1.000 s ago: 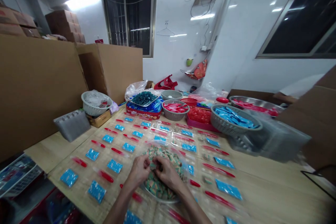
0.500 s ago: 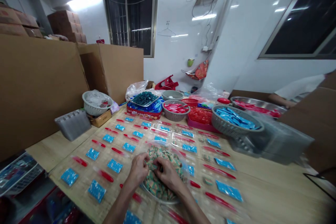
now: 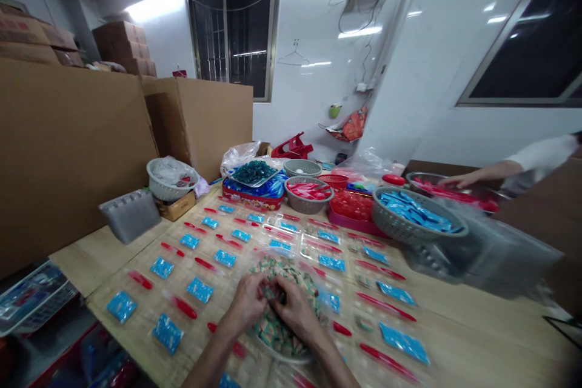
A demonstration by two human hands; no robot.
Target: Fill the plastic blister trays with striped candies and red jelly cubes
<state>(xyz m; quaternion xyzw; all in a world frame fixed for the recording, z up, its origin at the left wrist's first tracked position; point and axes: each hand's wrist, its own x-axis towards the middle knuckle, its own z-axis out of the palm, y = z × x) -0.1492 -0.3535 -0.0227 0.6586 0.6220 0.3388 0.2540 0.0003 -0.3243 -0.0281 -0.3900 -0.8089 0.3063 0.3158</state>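
Head view: the left hand (image 3: 249,298) and right hand (image 3: 294,306) meet over a bowl (image 3: 291,361) of small green and tan pieces (image 3: 278,334), which stands on the table (image 3: 482,333). Fingers of both hands are bent inward, the tips drawn close together above the heap; whether a piece is gripped between them cannot be told, as the tips are small and partly hidden. Around the bowl, blue packets (image 3: 404,342) and red sticks (image 3: 387,362) lie in rows. At far right, a co-worker's hand (image 3: 464,180) reaches over a metal bowl (image 3: 413,177).
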